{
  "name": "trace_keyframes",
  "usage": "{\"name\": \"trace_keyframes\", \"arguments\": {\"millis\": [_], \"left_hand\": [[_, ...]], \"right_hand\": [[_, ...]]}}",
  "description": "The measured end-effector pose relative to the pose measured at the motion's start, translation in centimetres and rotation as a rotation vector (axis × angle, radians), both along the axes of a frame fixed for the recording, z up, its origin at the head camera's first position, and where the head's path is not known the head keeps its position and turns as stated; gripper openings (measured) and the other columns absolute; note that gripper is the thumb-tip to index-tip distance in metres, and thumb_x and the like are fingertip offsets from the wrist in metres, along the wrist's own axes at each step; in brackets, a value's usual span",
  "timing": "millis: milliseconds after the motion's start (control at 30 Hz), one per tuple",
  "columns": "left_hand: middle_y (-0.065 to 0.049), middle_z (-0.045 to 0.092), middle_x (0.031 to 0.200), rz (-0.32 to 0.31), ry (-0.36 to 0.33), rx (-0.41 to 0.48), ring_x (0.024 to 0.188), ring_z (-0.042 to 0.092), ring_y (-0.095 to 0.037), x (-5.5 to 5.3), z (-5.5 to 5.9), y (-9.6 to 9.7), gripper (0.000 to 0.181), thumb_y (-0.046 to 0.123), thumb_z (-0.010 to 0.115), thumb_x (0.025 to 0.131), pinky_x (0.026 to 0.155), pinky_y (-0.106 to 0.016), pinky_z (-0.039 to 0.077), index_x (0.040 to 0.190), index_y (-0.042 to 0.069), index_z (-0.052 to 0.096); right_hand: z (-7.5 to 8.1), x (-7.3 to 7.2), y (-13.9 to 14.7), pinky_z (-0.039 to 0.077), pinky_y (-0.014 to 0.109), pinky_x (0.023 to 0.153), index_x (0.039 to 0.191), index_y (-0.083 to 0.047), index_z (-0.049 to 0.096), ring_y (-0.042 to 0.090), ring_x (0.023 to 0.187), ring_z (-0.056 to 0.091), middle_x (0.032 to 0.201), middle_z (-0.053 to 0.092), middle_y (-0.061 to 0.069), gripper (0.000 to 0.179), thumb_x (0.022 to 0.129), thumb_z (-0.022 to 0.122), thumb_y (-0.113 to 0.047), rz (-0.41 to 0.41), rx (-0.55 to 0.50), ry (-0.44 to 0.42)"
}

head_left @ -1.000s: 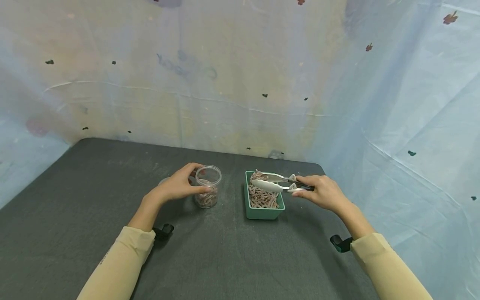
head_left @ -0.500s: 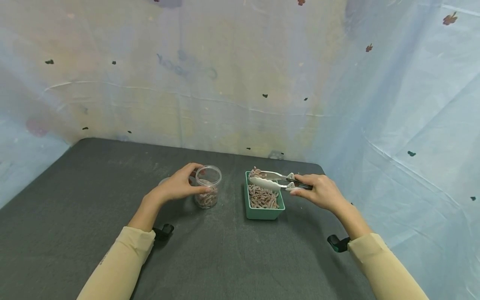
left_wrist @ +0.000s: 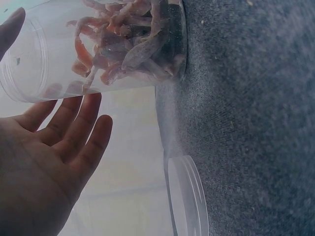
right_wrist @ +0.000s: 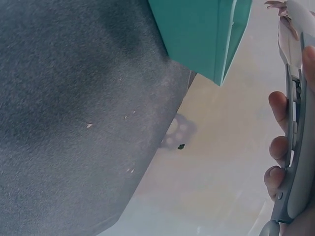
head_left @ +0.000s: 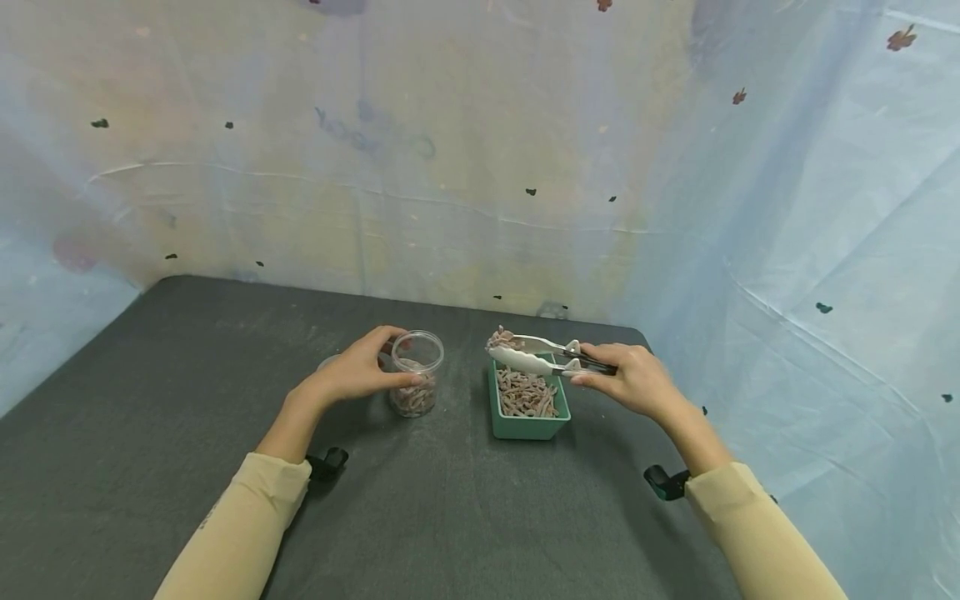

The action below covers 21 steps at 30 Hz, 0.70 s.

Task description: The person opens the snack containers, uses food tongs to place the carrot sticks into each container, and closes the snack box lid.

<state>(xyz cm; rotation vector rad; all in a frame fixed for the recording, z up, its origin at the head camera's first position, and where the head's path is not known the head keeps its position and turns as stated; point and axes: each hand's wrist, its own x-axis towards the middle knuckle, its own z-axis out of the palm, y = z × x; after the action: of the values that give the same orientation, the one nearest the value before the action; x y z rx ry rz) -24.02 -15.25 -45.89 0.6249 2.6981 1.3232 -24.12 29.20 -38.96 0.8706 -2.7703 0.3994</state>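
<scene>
My left hand holds a clear plastic jar, thumb on the near side and fingers round the far side. The jar stands upright and uncapped on the table, partly filled with thin brownish strips. My right hand grips a pair of tongs with white heads. A clump of similar strips is pinched at their tips, raised over the far left corner of a green box. More strips lie inside that box.
A clear round lid lies on the dark grey table behind the left hand. Small crumbs dot the cloth near the box. A pale patterned sheet hangs behind the table and along its right side.
The tongs and right hand have risen and moved left, lifting the clump of strips out of the green box. My left hand and the jar have stayed in place.
</scene>
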Motion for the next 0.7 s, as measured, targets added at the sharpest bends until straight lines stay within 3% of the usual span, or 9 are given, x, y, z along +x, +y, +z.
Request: {"name": "trace_keyframes", "arguments": {"millis": [267,700], "left_hand": [[-0.019,0.050,0.140,-0.003,0.002,-0.004,0.123,0.053,-0.035,0.0,0.0,0.1,0.085,0.045,0.080,0.092,0.098,-0.053,0.052,0.153,0.001,0.040],[-0.020,0.049,0.141,0.001,-0.005,-0.004,0.125,0.052,-0.037,0.1,0.1,0.1,0.084,0.044,0.079,0.093,0.098,-0.053,0.051,0.153,0.001,0.039]], "right_hand": [[0.1,-0.1,-0.8,0.058,0.053,0.080,0.138,-0.002,0.067,0.036,0.103,0.072,0.123,0.073,0.019,0.060,0.088,0.084,-0.029,0.054,-0.019,0.045],[0.6,-0.3,-2.6,0.057,0.051,0.081,0.139,-0.002,0.065,0.035,0.102,0.072,0.127,0.071,0.019,0.061,0.087,0.085,-0.028,0.071,-0.046,0.032]]}}
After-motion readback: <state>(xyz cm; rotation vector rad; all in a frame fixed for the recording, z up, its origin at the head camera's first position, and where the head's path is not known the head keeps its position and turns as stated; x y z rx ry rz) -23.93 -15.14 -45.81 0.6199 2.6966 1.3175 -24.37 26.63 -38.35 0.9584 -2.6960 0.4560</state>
